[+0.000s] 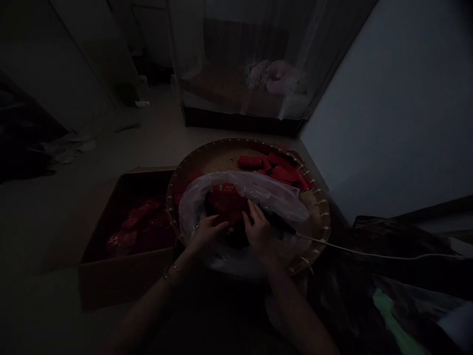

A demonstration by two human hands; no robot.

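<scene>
At the frame's centre, the left hand [206,231] and right hand [259,230] half-bend their fingers beside the red packet [229,198], ringed by the plastic bag [275,191]; I cannot tell whether they grip, but light, even pressure from the 2 should limit creasing.

Handled piece [231,199]: dark red, small green mark. Packets [283,172]: red. Bag [273,190]: translucent, pinkish-white. Tray [218,157]: tan, rim pale-banded. Cord [351,248]: white.
</scene>
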